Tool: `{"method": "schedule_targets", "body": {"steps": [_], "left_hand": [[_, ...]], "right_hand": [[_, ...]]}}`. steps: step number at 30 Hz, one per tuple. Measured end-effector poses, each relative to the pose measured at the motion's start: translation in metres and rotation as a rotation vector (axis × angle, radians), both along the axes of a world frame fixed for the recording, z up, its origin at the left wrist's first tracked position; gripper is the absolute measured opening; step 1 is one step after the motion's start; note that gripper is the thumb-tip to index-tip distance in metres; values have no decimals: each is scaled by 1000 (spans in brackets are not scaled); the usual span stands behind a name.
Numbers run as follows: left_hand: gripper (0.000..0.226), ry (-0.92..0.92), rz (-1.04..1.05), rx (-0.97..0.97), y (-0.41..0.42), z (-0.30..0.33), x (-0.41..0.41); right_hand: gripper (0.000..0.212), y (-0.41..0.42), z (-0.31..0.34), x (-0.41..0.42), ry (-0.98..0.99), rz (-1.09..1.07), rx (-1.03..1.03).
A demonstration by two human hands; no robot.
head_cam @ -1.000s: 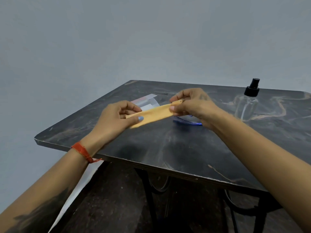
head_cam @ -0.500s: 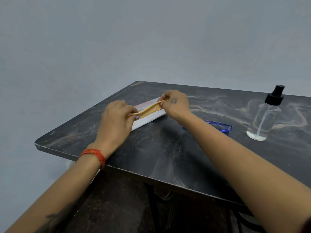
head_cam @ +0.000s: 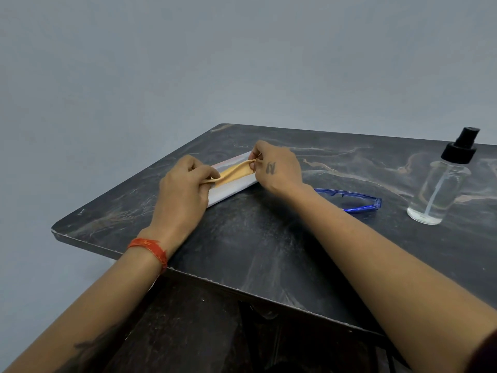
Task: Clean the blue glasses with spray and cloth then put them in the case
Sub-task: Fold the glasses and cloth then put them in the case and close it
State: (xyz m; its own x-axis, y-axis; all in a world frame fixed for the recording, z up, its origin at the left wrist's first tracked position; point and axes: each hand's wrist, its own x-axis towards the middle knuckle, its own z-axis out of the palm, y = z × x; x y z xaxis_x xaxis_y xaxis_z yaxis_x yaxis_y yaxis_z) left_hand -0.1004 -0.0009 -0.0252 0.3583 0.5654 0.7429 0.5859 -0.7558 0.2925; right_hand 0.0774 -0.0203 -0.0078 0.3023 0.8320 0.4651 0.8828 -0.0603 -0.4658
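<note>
1. The left hand (head_cam: 183,192) and right hand (head_cam: 278,168) each pinch one end of the orange cloth (head_cam: 234,172), stretched over the white case (head_cam: 228,188).
2. The blue glasses (head_cam: 352,201) lie on the bench (head_cam: 269,238), between the right forearm and the spray bottle (head_cam: 441,184).

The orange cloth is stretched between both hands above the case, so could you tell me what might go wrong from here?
1. The right forearm crosses just in front of the blue glasses; drawing it back could well drag them across the table.
2. The spray bottle stands upright near the right edge of view; a quick reach for it might tip it.
3. The left hand and right hand pinch the orange cloth only at its ends, so one end may slip onto the white case.
</note>
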Motion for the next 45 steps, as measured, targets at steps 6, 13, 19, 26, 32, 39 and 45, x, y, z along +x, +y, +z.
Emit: {"method": "schedule_targets", "body": {"steps": [6,13,19,26,32,39,45], "left_hand": [[21,-1,53,-13,-1,-2,3],[23,-9,38,-61,-4,-3,4],[20,-8,5,-44,-5,-5,4],[26,-9,-7,-60,-4,-5,4],[35,-22,6,-109,2,-6,2],[49,-45,-63,-244,11,-8,0],[50,-68,-147,-273,12,-9,-2]], "right_hand": [[8,0,-2,3,-85,-42,48],[19,2,-6,4,-63,-53,123],[18,1,-11,0,-97,-59,57],[30,-8,-11,-5,-206,83,-32],[26,-11,-9,-6,-249,87,-47],[26,-11,-10,-9,-273,60,-80],[28,-18,-5,-9,-218,75,-139]]}}
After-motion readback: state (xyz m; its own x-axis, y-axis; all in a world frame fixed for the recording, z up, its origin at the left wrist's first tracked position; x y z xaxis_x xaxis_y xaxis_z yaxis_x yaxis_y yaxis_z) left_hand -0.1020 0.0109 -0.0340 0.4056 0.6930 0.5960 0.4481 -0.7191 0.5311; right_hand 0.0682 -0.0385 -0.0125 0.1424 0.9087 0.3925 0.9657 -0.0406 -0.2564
